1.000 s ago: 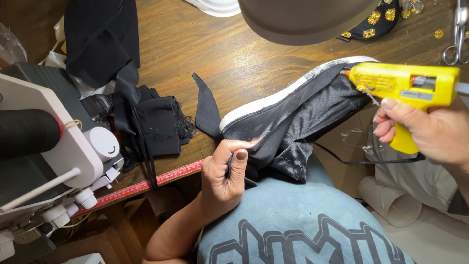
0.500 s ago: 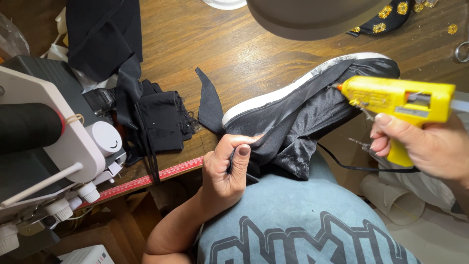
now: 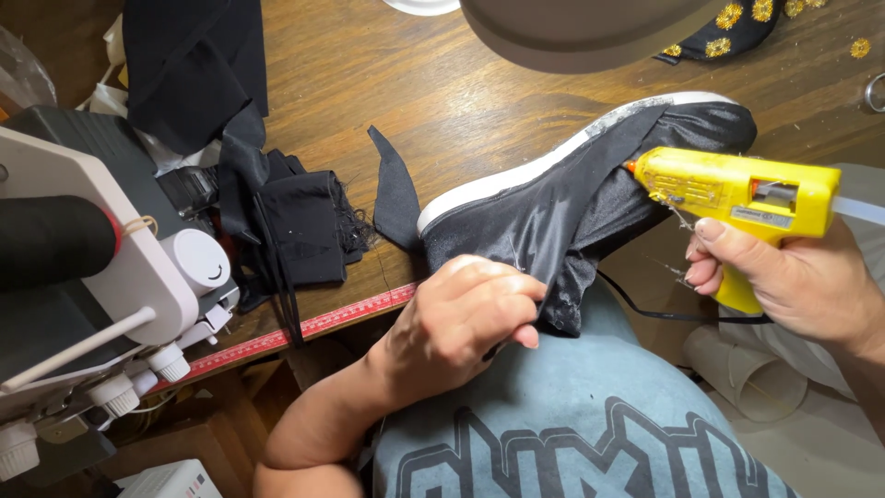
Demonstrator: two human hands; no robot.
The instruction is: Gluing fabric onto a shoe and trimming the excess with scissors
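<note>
— Black satin, that is what my left hand (image 3: 470,318) has: the fingers are curled shut, pinching the loose fabric (image 3: 553,221) where it bunches at the near end of the shoe (image 3: 590,184).

— And the shoe, where does it lie?

— Partly on the wooden table (image 3: 442,92), partly over its near edge toward my lap. Its white sole (image 3: 516,175) faces the far side, and the black cloth drapes over the upper from toe to heel.

— What is your right hand doing?

— My right hand (image 3: 793,281) is wrapped tight round the handle of a yellow glue gun (image 3: 737,194), one finger lying at the trigger. The nozzle points left and touches the fabric near the far end of the shoe, just below the sole. A black cord (image 3: 664,312) runs under the gun.

— Anything else close by?

— A pointed scrap of black cloth (image 3: 395,189) sits just beside the shoe's near end. Further left lies a heap of folded black fabric (image 3: 304,221), and a red measuring tape (image 3: 304,327) runs along the table edge. A white sewing machine (image 3: 101,267) with a black thread spool (image 3: 55,240) stands at far left.
</note>
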